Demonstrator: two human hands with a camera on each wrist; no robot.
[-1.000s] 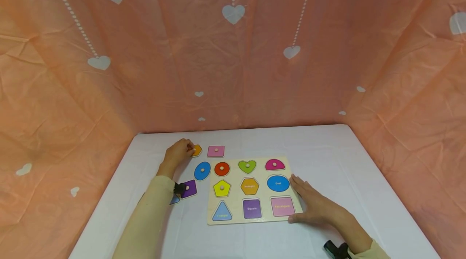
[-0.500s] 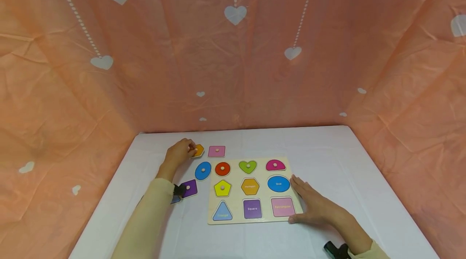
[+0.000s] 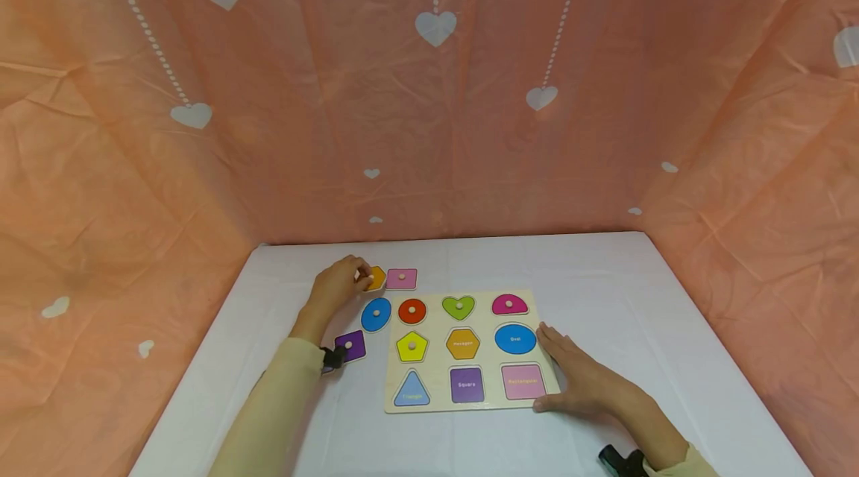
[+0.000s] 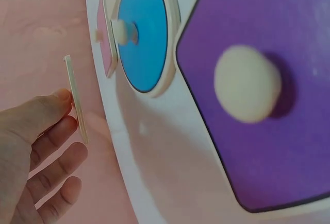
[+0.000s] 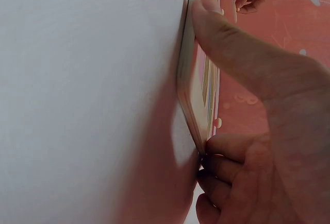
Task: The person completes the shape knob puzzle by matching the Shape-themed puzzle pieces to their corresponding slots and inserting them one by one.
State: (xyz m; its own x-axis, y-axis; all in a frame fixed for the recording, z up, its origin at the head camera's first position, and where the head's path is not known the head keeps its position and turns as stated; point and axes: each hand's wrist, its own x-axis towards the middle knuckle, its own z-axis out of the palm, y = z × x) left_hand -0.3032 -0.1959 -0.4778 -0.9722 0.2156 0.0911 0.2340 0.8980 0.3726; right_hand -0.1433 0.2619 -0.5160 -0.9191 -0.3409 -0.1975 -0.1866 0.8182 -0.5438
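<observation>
Holding orange hexagon piece up off the tabletop, past the far left corner of the board, looking close beside pink rectangle piece. Clamping it in left grip with thumb and forefinger together, leaving the outer fingers looser; hiding the knob, so not confirming whether gripping knob or plate. Probably wanting a firm but light pinch, a level plate and enough height for clearing the rectangle piece and, slightly nearer, blue oval piece. Likely risking a snag on those knobs if carrying low, or a twist in the pinch if rushing. Also worth watching the wrist: overlapping purple square piece from above with the black wrist mount, not telling touch from gap. Bracing the board's right side with right grip, setting thumb at the near corner and fingers well apart from it along the edge; probably needing only steady contact there, no shoving. Getting the layout, colours and the recess marked Hexagon from head view, but losing height there. Getting that height from left wrist view, seeing the piece edge-on against pink cloth, clear of the tabletop. Reading the board's thickness and thumb contact from right wrist view only, plus catching the far grip small at the top.
</observation>
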